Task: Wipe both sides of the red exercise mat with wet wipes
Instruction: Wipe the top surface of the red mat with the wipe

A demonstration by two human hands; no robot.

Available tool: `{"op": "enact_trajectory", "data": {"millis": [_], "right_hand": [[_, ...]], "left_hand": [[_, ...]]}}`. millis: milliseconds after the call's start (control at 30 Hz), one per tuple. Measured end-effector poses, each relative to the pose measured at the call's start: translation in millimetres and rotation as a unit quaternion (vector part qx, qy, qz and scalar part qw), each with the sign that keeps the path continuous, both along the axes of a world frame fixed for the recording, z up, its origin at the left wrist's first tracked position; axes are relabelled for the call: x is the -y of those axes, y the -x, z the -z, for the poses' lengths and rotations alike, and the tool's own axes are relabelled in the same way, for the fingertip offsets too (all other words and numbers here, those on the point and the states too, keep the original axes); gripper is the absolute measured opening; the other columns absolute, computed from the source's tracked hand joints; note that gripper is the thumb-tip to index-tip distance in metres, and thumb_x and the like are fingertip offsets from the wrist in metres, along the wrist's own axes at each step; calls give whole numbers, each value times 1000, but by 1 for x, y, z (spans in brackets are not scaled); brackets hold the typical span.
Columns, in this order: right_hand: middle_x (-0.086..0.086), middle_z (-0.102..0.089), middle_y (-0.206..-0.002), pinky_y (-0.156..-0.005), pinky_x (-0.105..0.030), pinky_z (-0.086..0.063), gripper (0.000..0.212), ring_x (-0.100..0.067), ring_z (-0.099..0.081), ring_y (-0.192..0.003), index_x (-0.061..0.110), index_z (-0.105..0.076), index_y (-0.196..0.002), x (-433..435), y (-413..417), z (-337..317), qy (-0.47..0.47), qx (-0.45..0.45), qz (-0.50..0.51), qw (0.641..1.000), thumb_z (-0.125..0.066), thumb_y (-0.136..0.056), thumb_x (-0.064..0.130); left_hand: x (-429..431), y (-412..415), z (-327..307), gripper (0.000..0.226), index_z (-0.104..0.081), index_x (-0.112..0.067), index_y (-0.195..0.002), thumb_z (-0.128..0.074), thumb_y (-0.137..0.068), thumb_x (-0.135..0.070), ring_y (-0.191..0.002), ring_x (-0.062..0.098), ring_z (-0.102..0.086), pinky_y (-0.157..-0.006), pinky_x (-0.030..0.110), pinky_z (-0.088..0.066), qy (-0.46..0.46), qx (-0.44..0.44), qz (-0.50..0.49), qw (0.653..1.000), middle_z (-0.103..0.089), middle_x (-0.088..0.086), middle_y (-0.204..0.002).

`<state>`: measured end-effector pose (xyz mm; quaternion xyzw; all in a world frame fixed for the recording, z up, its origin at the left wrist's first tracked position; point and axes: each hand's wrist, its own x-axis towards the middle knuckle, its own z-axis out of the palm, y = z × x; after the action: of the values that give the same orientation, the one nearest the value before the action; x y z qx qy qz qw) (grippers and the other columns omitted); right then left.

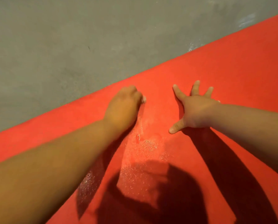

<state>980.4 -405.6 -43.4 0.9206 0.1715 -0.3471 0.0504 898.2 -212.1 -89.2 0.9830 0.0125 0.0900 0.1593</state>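
The red exercise mat lies flat on the floor and fills the lower right of the head view. My left hand is curled on the mat near its far edge, gripping a wet wipe of which only a small white bit shows past the fingers. My right hand rests flat on the mat to the right, fingers spread wide. A glistening wet streak runs down the mat from the left hand toward me.
Bare grey concrete floor lies beyond the mat's far edge, with pale wet smears at the upper right. Dark shadows of my arms and head fall across the near part of the mat.
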Motion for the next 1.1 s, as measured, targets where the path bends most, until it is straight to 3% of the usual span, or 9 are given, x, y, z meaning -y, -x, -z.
{"op": "enact_trajectory", "data": {"millis": [133,367,633,733,833,900,967,1033,1100], "right_hand": [[-18,36,-148,-99,-75,-18,148,-59,17,-133,51,26,-137,-1,-1,-1,-1,-11,-7,1000,-79,-35,73],[-37,18,-147,-108,-69,-7,140,-57,16,-134,32,25,-145,-2,-1,-10,20,24,-72,997,-76,-54,68],[-37,28,-143,-107,-70,-11,144,-68,7,-127,41,29,-140,-4,-8,-8,35,7,-75,997,-77,-47,71],[-36,17,-148,-108,-68,-13,135,-62,5,-133,38,24,-144,-4,-6,-20,46,6,-95,994,-76,-57,66],[-32,-2,-152,-113,-60,-10,117,-45,1,-142,35,4,-150,3,4,-27,-4,16,-108,994,-77,-68,52],[-26,-6,-155,-118,-44,-10,97,-39,-8,-144,37,-18,-149,8,33,-26,-114,6,-115,987,-77,-72,43],[-17,-27,-153,-114,-27,-19,71,-28,-28,-140,32,-44,-140,14,77,-18,-237,-22,-144,961,-75,-76,34],[-7,-57,-127,-103,-28,-37,41,-24,-52,-119,24,-65,-121,16,114,-5,-300,-19,-195,934,-70,-80,25],[-2,-60,-106,-88,-29,-42,23,-22,-57,-103,20,-71,-108,13,131,8,-304,8,-225,926,-63,-86,21]], "left_hand": [[14,56,-5,16,-66,-14,-91,-56,-94,-27,-80,27,-58,-68,34,-41,13,-51,124,991,-57,4,-85],[-2,-63,-4,29,-63,-1,-101,-48,-99,-26,-100,39,-54,-81,41,-34,-7,-55,-102,993,-57,21,-107],[83,105,-11,19,-69,-20,-85,-54,-91,-32,-75,25,-60,-64,31,-49,105,-76,67,989,-58,0,-79],[91,125,-23,20,-71,-23,-92,-56,-93,-34,-83,23,-62,-71,29,-47,81,-115,62,988,-65,-2,-87],[81,125,-38,23,-63,-23,-111,-47,-98,-34,-99,25,-59,-78,34,-44,87,-150,-29,984,-68,0,-104],[67,125,-45,22,-58,-25,-116,-50,-96,-29,-102,25,-58,-76,32,-42,66,-149,-73,984,-68,0,-106],[52,127,-46,27,-58,-24,-118,-58,-90,-26,-108,25,-55,-83,31,-41,45,-148,-89,984,-65,0,-112],[37,133,-42,49,-52,-24,-128,-67,-83,-35,-119,28,-47,-96,35,-40,-3,-181,-93,979,-55,2,-126],[24,139,-39,82,-37,-28,-142,-73,-73,-52,-135,31,-31,-108,45,-33,-52,-246,-107,962,-37,4,-145]]}}
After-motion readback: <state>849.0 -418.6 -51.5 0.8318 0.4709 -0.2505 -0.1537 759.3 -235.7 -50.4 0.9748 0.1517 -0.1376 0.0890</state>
